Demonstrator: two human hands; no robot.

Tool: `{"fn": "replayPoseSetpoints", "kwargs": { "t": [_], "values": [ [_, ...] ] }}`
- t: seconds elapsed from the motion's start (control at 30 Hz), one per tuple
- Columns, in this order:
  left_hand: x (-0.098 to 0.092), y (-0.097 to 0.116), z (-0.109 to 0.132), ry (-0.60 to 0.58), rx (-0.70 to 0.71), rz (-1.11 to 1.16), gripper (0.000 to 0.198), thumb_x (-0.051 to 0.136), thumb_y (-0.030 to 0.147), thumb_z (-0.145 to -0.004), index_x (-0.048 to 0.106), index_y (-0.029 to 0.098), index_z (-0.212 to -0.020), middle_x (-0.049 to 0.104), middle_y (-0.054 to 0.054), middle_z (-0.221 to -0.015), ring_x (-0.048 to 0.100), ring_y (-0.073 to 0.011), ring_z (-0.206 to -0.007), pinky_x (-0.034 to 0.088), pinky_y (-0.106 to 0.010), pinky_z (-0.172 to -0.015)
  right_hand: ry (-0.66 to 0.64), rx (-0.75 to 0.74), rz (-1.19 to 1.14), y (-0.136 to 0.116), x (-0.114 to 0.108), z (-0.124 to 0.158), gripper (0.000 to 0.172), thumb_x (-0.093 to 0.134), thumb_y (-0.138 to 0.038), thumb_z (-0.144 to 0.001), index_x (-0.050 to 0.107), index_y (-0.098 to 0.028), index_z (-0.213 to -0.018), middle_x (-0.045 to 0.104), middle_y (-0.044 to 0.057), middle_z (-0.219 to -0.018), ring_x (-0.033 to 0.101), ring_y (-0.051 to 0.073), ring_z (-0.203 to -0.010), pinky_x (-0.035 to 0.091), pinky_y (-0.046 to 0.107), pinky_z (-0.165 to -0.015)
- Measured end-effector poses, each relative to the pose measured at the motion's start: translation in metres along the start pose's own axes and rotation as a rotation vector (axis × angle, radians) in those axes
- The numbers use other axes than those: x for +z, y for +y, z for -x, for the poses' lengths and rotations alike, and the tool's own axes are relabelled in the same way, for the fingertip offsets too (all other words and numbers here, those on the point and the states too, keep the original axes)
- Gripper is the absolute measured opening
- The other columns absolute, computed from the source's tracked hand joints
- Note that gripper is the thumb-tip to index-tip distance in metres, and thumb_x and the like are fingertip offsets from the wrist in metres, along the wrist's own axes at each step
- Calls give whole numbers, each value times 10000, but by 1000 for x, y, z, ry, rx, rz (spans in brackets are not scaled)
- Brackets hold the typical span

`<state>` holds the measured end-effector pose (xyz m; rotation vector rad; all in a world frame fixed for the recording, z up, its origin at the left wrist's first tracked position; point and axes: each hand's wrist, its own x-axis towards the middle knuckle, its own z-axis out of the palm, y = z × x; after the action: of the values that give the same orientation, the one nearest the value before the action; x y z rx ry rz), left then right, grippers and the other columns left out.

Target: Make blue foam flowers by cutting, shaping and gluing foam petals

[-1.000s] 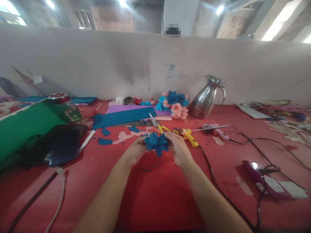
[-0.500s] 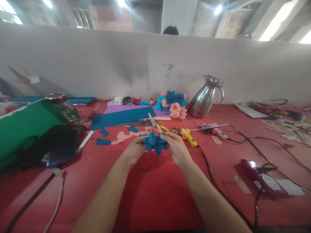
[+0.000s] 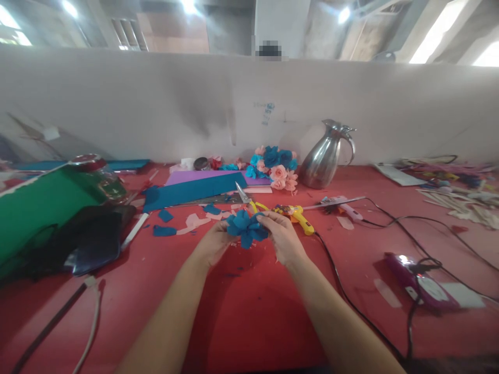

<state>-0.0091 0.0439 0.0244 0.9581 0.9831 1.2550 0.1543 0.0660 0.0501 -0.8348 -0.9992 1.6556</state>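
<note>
A dark blue paper flower (image 3: 246,229) with spread petals is held up between both hands over the red table. My left hand (image 3: 214,240) is closed on its left side, the fingertips partly behind the petals. On the right, my right hand (image 3: 279,234) pinches a petal between thumb and fingers. Just beyond the flower lie yellow-handled scissors (image 3: 244,195), blades pointing away and to the left. A yellow glue gun (image 3: 302,218) lies past my right hand. Blue paper scraps (image 3: 165,230) and pink ones (image 3: 194,221) are strewn beyond my left hand.
Finished blue and pink paper flowers (image 3: 277,166) stand by the wall, beside a steel jug (image 3: 323,158). Blue paper (image 3: 195,191) lies at centre back. A green board (image 3: 42,208) and jar (image 3: 101,179) stand left. Cables and a purple device (image 3: 419,283) lie right. A head shows beyond the partition.
The flower has turned slightly in my fingers, its petals now tilted a little differently. Both hands keep their hold. The whole view has shifted slightly.
</note>
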Motion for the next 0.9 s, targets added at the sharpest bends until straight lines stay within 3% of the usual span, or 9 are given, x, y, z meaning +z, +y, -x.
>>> {"fn": "replayPoseSetpoints", "kwargs": {
  "t": [0.33, 0.73, 0.9],
  "values": [
    [-1, 3, 1, 14, 7, 45, 115, 758, 168, -500, 701, 149, -598, 638, -19, -563, 544, -143, -567, 427, -279, -625, 57, -24, -56, -1, 0, 0, 160, 723, -349, -617, 703, -205, -685, 650, 8, -637, 538, 137, -597, 428, 263, -595],
    [-1, 1, -1, 92, -15, 72, 214, 835, 217, -481, 719, 144, -646, 676, -29, -631, 580, -145, -641, 437, -275, -679, 3, -115, -20, 2, 0, 0, 167, 709, -210, -581, 726, -212, -748, 684, 9, -708, 584, 153, -688, 454, 280, -682],
    [1, 2, -1, 110, 2, 88, 181, 823, 188, -477, 719, 143, -618, 669, -18, -611, 557, -122, -598, 431, -262, -653, -16, -118, -28, 2, 3, 2, 170, 734, -266, -614, 728, -215, -777, 691, 12, -756, 598, 162, -731, 461, 291, -722]
  ]
}}
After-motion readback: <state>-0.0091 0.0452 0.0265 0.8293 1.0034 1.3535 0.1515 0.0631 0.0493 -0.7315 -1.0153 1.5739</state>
